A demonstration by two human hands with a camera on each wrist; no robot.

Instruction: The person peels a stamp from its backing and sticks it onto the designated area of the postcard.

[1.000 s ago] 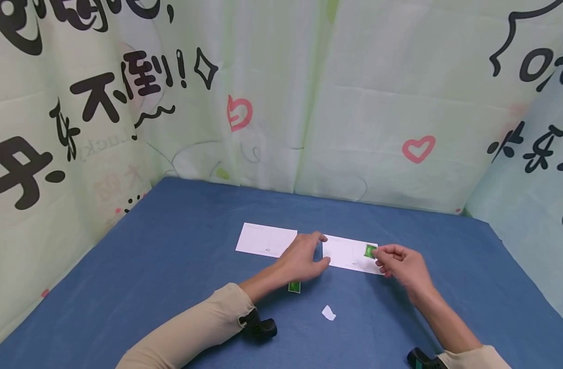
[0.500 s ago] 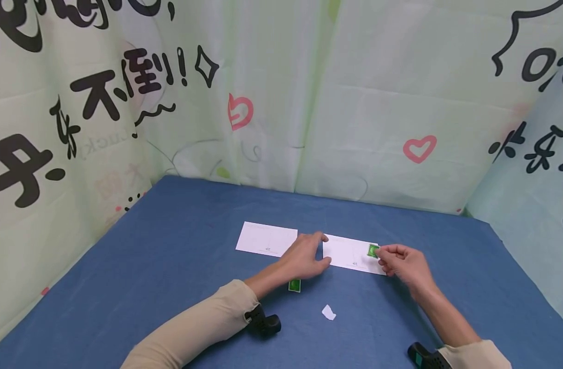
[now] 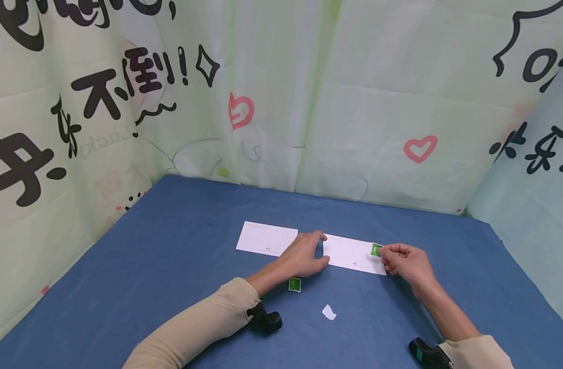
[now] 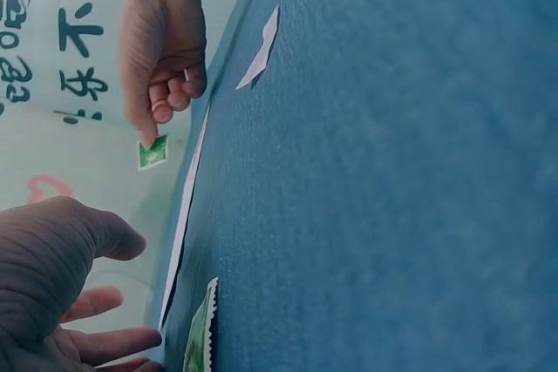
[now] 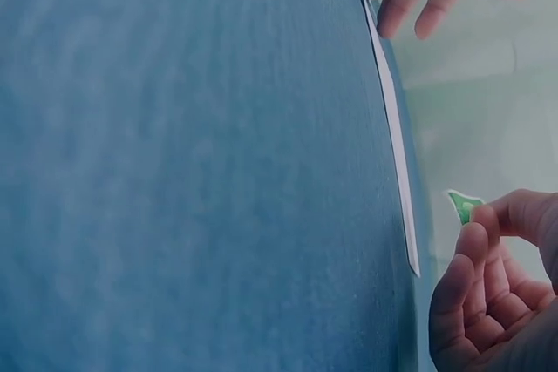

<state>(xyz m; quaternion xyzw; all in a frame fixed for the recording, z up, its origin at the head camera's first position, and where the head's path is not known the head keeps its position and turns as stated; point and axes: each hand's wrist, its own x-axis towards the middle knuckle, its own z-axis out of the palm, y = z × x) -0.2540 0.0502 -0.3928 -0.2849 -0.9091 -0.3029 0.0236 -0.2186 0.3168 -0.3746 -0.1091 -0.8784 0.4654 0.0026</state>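
A right hand (image 3: pixel 407 264) is pinching a green stamp (image 3: pixel 375 249) over a white card (image 3: pixel 348 254).
In the head view, the stamp is showing at the card's right end, near its back corner; the left hand (image 3: pixel 304 254) is spreading thumb and fingers apart at the card's left end. A second card (image 3: pixel 265 239) is lying to the left, partly hidden by that hand. A loose stamp (image 3: pixel 294 285) and, nearer the person, a scrap (image 3: pixel 329 312) are lying on the blue counter (image 3: pixel 170 266). In the left wrist view, the loose stamp is lying beside the parted left fingers. In the right wrist view, the right thumb and forefinger are clamping the stamp's edge, raised off the card.
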